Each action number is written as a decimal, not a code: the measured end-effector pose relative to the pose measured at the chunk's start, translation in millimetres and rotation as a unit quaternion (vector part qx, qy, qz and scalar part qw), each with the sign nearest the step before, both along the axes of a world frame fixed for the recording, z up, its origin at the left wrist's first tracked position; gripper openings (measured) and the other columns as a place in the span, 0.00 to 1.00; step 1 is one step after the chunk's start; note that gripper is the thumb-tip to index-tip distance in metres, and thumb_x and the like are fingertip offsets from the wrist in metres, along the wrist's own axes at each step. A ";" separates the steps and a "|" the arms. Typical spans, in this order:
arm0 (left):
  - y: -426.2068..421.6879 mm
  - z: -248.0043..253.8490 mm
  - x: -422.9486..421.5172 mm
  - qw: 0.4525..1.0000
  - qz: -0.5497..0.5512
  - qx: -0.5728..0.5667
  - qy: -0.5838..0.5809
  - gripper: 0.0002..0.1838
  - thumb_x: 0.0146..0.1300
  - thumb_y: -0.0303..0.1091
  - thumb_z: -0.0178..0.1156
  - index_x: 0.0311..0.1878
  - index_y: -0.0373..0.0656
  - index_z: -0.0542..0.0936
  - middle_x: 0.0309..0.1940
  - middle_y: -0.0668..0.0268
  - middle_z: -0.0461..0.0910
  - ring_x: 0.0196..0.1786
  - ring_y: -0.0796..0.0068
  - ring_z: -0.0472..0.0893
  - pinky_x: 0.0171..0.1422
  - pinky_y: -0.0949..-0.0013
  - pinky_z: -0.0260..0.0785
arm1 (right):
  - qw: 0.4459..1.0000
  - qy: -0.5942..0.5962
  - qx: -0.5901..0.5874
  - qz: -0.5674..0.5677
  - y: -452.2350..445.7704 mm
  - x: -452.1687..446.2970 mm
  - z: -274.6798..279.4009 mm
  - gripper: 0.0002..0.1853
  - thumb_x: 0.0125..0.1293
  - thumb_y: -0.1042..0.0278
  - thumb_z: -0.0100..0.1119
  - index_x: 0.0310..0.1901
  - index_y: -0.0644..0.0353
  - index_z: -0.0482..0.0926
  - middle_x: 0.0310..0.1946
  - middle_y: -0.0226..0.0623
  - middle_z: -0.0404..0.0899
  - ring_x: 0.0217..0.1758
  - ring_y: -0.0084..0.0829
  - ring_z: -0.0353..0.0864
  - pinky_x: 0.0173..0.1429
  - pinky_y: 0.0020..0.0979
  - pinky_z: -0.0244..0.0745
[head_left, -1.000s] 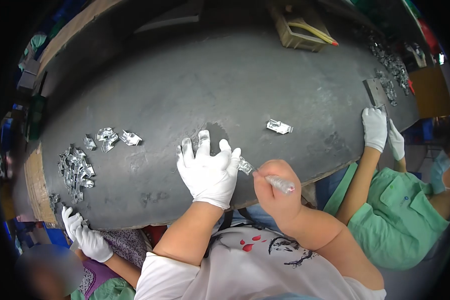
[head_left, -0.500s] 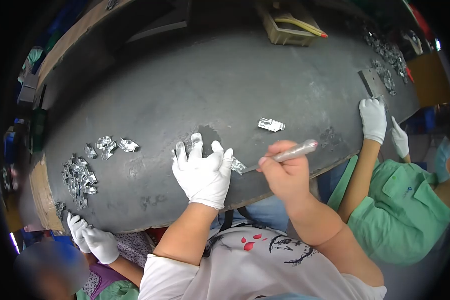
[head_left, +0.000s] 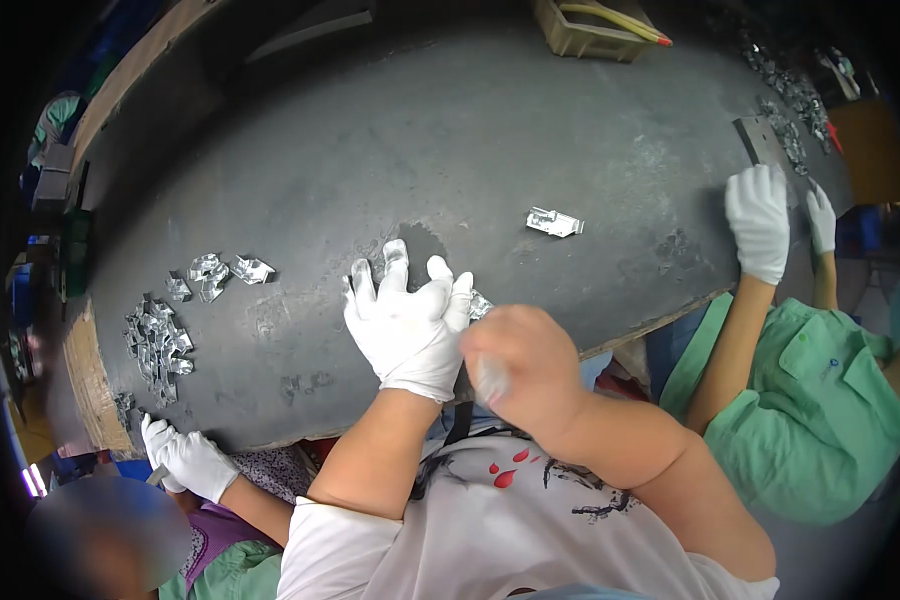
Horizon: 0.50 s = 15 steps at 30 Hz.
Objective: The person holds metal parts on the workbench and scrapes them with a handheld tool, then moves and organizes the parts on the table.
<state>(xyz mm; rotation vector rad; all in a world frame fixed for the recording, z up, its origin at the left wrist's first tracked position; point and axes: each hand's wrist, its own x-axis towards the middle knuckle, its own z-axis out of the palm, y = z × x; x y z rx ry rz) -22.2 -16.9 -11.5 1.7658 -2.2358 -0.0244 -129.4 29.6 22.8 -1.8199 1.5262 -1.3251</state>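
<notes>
My left hand, in a white glove, lies on the dark tabletop with its fingers spread. Its thumb side holds a small shiny metal part against the table; most of that part is hidden. My bare right hand is closed around a knife-like tool with a wrapped, translucent handle. The handle's end points toward me, and the hand covers the blade. A second folded metal part rests on the table beyond my right hand.
Loose metal parts lie in a pile at left, with a few nearer. A tan bin stands at the back. Co-workers' gloved hands work at left and right, the right one by a metal block.
My right hand has moved left and turned over beside my left hand, so the tool's handle points toward me. My left hand stays in place. The view has shifted slightly.
</notes>
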 end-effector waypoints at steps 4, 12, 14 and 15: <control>1.0 3.2 -1.2 1.000 0.003 -0.005 -0.002 0.12 0.50 0.49 0.59 0.33 0.54 0.82 0.48 0.56 0.75 0.52 0.43 0.70 0.57 0.47 0.61 | 1.000 0.000 -0.022 -0.022 -0.7 0.3 -9.7 0.13 0.41 0.74 0.59 0.32 0.51 0.74 0.25 0.34 0.71 0.28 0.39 0.71 0.31 0.36 0.67; 2.2 2.5 -0.5 1.000 0.003 -0.023 0.011 0.12 0.50 0.48 0.60 0.33 0.53 0.82 0.48 0.55 0.75 0.52 0.45 0.70 0.58 0.48 0.61 | 0.996 0.039 -0.014 -0.085 17.8 -9.4 -2.3 0.08 0.46 0.73 0.61 0.30 0.53 0.74 0.27 0.37 0.73 0.30 0.39 0.73 0.33 0.32 0.69; 1.4 6.6 -1.7 0.999 0.003 -0.029 0.024 0.12 0.50 0.47 0.60 0.31 0.52 0.83 0.48 0.55 0.75 0.51 0.44 0.71 0.58 0.48 0.61 | 0.987 -0.024 -0.034 -0.158 24.0 -26.9 5.9 0.07 0.48 0.76 0.61 0.29 0.55 0.74 0.28 0.38 0.74 0.32 0.38 0.74 0.37 0.30 0.70; 0.6 7.3 -1.5 0.999 0.003 -0.031 0.034 0.11 0.50 0.46 0.61 0.30 0.51 0.83 0.48 0.54 0.75 0.51 0.44 0.71 0.58 0.48 0.61 | 0.986 -0.035 0.020 -0.159 25.0 -35.1 1.7 0.07 0.48 0.78 0.61 0.29 0.56 0.74 0.29 0.39 0.74 0.32 0.37 0.75 0.37 0.29 0.70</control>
